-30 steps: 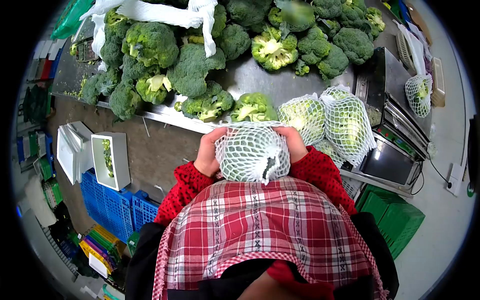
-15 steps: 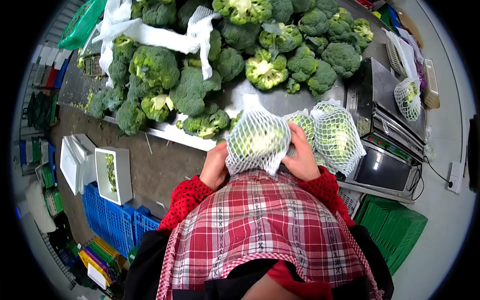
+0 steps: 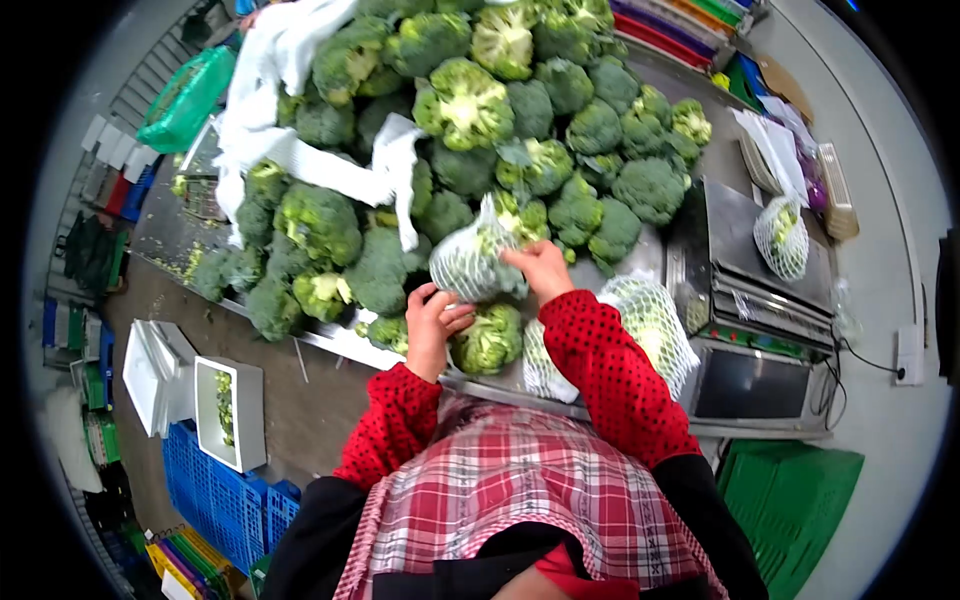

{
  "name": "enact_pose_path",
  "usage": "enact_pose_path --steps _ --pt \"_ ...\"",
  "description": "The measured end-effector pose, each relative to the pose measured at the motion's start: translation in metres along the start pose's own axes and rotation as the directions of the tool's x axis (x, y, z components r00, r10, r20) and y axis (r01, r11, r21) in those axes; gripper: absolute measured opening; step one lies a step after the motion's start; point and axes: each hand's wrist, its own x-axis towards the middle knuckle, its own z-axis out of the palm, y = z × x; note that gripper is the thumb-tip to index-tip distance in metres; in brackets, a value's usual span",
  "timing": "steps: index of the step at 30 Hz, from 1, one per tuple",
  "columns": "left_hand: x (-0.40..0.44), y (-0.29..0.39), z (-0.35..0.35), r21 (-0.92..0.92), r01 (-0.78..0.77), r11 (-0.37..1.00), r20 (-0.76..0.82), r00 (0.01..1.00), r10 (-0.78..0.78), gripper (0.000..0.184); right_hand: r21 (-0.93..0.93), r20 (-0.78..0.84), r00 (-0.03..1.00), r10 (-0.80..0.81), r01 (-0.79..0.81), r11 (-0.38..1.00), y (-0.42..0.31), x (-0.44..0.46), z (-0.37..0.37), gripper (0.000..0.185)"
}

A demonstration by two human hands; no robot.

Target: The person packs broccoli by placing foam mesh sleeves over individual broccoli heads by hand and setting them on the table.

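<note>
Netted broccoli [image 3: 465,262] hangs between the two hands, above the steel table [image 3: 648,250], near the middle of its front edge. Right hand [image 3: 541,270] pinches the net on its right side, fingertips pressed into the mesh. Left hand [image 3: 432,318] is at its lower left, fingers half curled; whether they grip the net I cannot tell. Just below, by the table's front edge, sits a bare broccoli head [image 3: 487,340]. To the right of it along that edge lie netted bundles [image 3: 648,315], partly behind the right sleeve [image 3: 600,365]. A big heap of loose broccoli [image 3: 462,105] covers the table's middle and runs toward its far edge, with white netting [image 3: 325,172] draped over its left part. Right of the heap, another small netted bundle [image 3: 782,238] rests on a metal appliance [image 3: 740,250].
</note>
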Motion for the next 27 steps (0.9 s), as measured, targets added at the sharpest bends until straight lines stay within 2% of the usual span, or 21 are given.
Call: enact_pose_path --steps 1,2,4,5,6,7,8,10,12,13,14,16,18,19,20,22,23,24,25,26,27 --pt "0.008 -0.002 0.0 0.066 -0.08 0.995 0.008 0.997 0.08 0.051 0.052 -0.077 0.996 -0.044 0.048 0.997 0.007 0.003 0.008 0.043" --pt "0.009 -0.006 0.01 0.21 -0.264 0.941 0.034 0.964 0.263 0.053 -0.007 -0.109 0.986 -0.127 0.127 0.992 0.014 0.002 0.006 0.039" --pt "0.003 -0.004 0.035 0.257 -0.447 0.857 0.192 0.892 0.408 0.057 -0.054 -0.091 0.925 -0.369 0.365 0.929 0.006 -0.015 -0.03 0.032" --pt "-0.008 0.005 0.055 0.334 -0.469 0.818 0.283 0.877 0.388 0.061 0.124 -0.094 0.95 -0.297 0.307 0.944 -0.004 -0.024 -0.058 0.03" --pt "-0.015 0.011 0.073 0.359 -0.518 0.776 0.418 0.833 0.362 0.066 0.033 -0.093 0.978 -0.189 0.193 0.981 -0.034 -0.039 -0.094 0.026" --pt "-0.021 0.023 0.088 0.368 -0.539 0.757 0.583 0.769 0.264 0.059 -0.004 -0.179 0.928 -0.327 0.331 0.943 -0.03 -0.033 -0.129 0.021" --pt "-0.017 0.026 0.094 0.371 -0.884 0.285 0.728 0.467 0.502 0.056 -0.037 -0.2 0.956 -0.212 0.209 0.977 -0.047 -0.039 -0.161 0.019" --pt "-0.012 0.059 0.088 0.45 -0.88 -0.151 0.732 0.267 0.627 0.052 -0.303 -0.179 0.941 -0.286 0.224 0.926 -0.032 -0.036 -0.222 0.018" --pt "-0.016 0.106 0.063 0.74 -0.574 -0.35 0.61 0.352 0.71 0.045 -0.795 -0.404 0.841 -0.36 -0.127 0.594 -0.057 -0.058 -0.213 0.02" --pt "-0.002 0.116 0.052 0.78 -0.484 -0.396 0.571 0.293 0.766 0.041 -0.76 -0.379 0.729 -0.57 0.106 0.641 -0.061 -0.066 -0.195 0.027" --pt "0.015 0.118 0.037 0.813 -0.391 -0.43 0.541 0.238 0.806 0.037 -0.612 -0.326 0.734 -0.596 0.317 0.725 -0.07 -0.073 -0.165 0.033" --pt "0.051 0.11 0.012 0.804 -0.586 -0.101 0.436 0.465 0.771 0.035 -0.354 -0.035 0.833 -0.553 0.507 0.786 -0.088 -0.081 -0.086 0.04" --pt "0.004 0.129 0.038 0.652 -0.728 0.21 0.456 0.598 0.659 0.03 -0.35 0.202 0.629 -0.751 0.762 0.544 -0.101 -0.081 -0.029 0.048" --pt "-0.015 0.133 0.048 0.539 -0.751 0.381 0.5 0.649 0.573 0.028 -0.319 0.222 0.522 -0.823 0.837 0.445 -0.114 -0.082 -0.011 0.045" --pt "-0.033 0.133 0.055 0.422 -0.712 0.562 0.539 0.695 0.476 0.027 -0.285 0.248 0.419 -0.873 0.893 0.348 -0.124 -0.082 -0.002 0.043" --pt "-0.06 0.136 0.067 0.126 -0.569 0.813 0.426 0.771 0.474 0.029 -0.123 0.169 0.35 -0.921 0.935 0.332 -0.135 -0.087 -0.003 0.04" --pt "-0.069 0.148 0.059 -0.038 -0.359 0.933 0.535 0.781 0.322 0.034 -0.049 0.13 0.405 -0.905 0.914 0.402 -0.139 -0.091 -0.008 0.037" --pt "-0.077 0.149 0.06 0.018 -0.512 0.859 0.53 0.733 0.426 0.041 0.074 0.162 0.641 -0.75 0.75 0.657 -0.139 -0.101 -0.014 0.028" --pt "-0.075 0.145 0.055 0.19 -0.771 0.608 0.596 0.583 0.552 0.042 0.295 0.281 0.777 -0.563 0.489 0.821 -0.145 -0.11 -0.022 0.023" --pt "-0.072 0.144 0.051 0.309 -0.918 0.247 0.69 0.395 0.607 0.043 0.453 0.434 0.821 -0.371 0.157 0.878 -0.152 -0.115 -0.028 0.019" --pt "-0.074 0.145 0.054 0.286 -0.958 -0.01 0.765 0.222 0.605 0.043 0.457 0.514 0.8 -0.31 0.05 0.888 -0.155 -0.117 -0.03 0.017"
